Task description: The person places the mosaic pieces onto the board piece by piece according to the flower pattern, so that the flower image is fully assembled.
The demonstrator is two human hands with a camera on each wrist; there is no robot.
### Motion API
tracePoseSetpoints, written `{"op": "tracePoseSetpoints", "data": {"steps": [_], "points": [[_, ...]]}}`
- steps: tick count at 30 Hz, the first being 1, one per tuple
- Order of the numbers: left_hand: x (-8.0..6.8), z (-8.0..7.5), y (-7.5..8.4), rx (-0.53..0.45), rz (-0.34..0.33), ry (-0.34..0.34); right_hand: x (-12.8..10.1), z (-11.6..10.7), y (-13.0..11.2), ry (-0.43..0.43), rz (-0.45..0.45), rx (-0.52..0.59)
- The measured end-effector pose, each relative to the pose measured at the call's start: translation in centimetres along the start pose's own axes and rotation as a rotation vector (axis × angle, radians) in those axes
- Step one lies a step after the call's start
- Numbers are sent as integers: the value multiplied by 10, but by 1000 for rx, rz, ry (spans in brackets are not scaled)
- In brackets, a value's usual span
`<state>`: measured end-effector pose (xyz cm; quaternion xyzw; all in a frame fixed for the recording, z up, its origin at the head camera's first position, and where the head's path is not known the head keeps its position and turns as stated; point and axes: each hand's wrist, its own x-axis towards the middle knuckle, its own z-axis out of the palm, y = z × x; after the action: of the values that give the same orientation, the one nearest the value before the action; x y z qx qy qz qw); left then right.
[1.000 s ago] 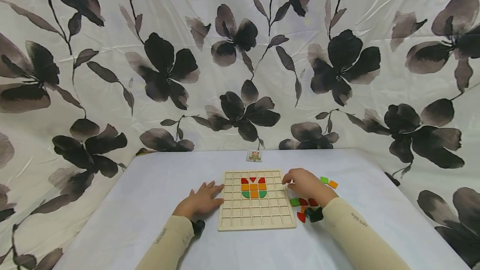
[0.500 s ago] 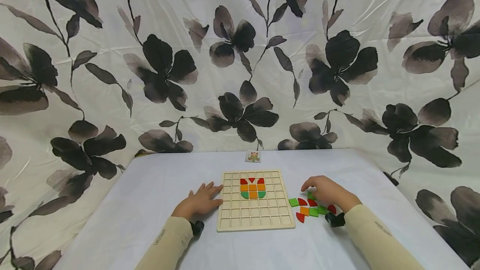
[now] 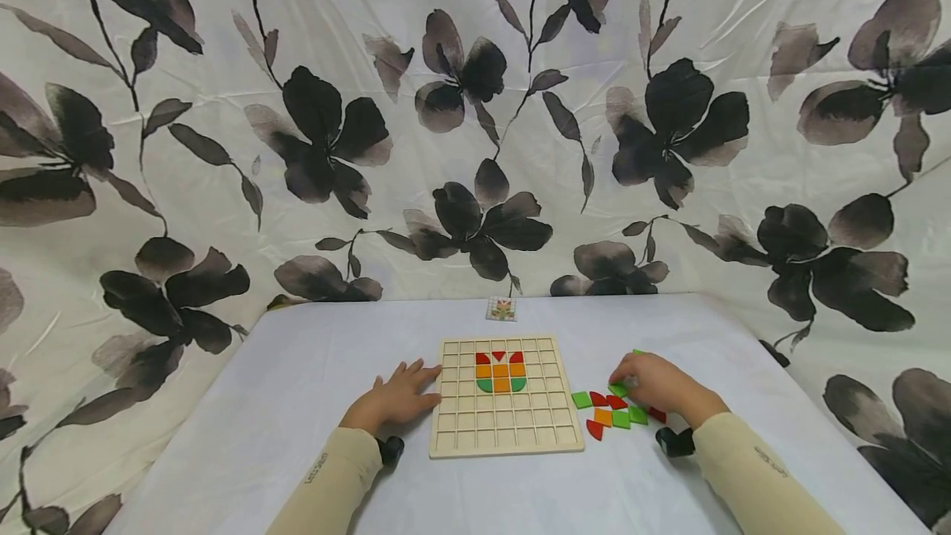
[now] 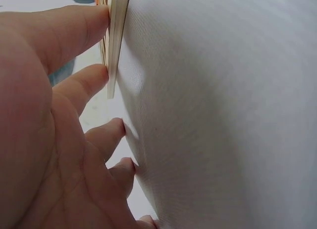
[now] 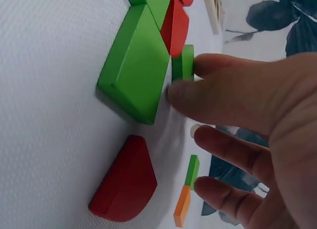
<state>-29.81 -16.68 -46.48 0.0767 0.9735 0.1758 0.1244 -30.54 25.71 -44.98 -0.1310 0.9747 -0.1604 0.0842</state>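
Observation:
A square wooden grid board (image 3: 505,429) lies on the table, with red, orange and green tiles (image 3: 501,371) set in its upper middle cells. My left hand (image 3: 394,400) is spread at the board's left side; in the left wrist view two fingertips (image 4: 98,76) touch the board's edge, and the lower fingers rest on the cloth. To the right of the board my right hand (image 3: 661,385) is over the loose pieces. Its thumb and index finger pinch a small green tile (image 5: 187,60), while the other fingers stay apart from it.
Loose green, red and orange pieces lie between the board and my right hand, among them an orange square (image 3: 603,417) and a red quarter-round (image 3: 595,430). A small pattern card (image 3: 501,310) sits at the table's back, before a floral cloth (image 3: 475,106).
My right hand has moved from the board's right edge out to the loose pieces and come down on a green tile. The left hand has stayed at the board's left edge.

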Motion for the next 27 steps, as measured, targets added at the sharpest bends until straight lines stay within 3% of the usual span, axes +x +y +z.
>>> {"op": "tracePoseSetpoints", "data": {"steps": [5, 14, 21, 27], "points": [[0, 1, -1, -9, 6, 1, 0, -1, -1, -13, 41, 26], [0, -4, 1, 19, 9, -10, -2, -1, 1, 3, 5, 39], [1, -13, 6, 62, 4, -63, -5, -8, -4, 33, -2, 70], [-1, -20, 12, 87, -37, -107, -2, -5, -19, 78, -82, 79]]}}
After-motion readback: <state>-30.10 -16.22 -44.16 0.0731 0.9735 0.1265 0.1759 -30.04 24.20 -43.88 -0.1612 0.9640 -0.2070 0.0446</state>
